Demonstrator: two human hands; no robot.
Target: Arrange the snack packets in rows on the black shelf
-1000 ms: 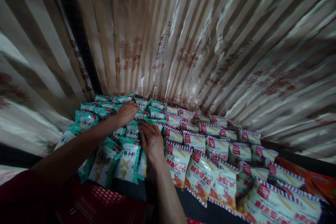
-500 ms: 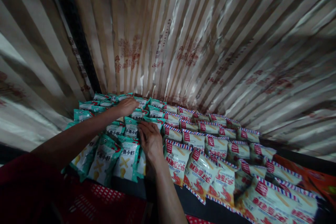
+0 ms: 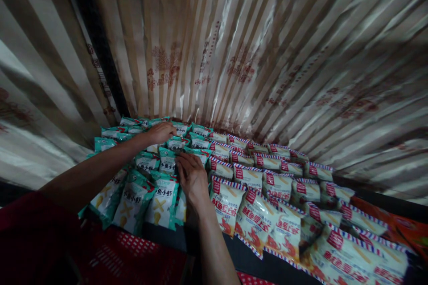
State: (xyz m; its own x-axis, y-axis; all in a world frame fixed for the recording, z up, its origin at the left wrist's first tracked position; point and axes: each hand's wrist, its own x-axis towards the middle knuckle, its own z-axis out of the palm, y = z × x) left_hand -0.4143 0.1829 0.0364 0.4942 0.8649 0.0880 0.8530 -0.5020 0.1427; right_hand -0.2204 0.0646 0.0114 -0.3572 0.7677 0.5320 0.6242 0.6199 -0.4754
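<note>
Rows of teal snack bags [image 3: 163, 200] stand packed on a dark shelf. My left hand [image 3: 162, 133] reaches over them to the back rows, its bent fingers closed at the edge of a teal bag [image 3: 181, 129]. Nearer to me, my right hand [image 3: 193, 179] has its fingers bent together at the top of another teal bag [image 3: 200, 156], which it partly covers. The tips of both hands are partly hidden. Just left of my right hand is one more teal bag [image 3: 167, 161], standing upright.
White snack bags [image 3: 224, 205] with striped edges fill the shelf to the right, some leaning forward. Orange packages [image 3: 397, 227] lie at the far right. A striped, printed sheet [image 3: 214, 53] hangs behind. Below the shelf's dark edge [image 3: 250, 263] is a red perforated basket [image 3: 133, 254].
Both hands stay almost in the same place on the teal bags. The view has shifted very slightly; no bag has visibly moved.
</note>
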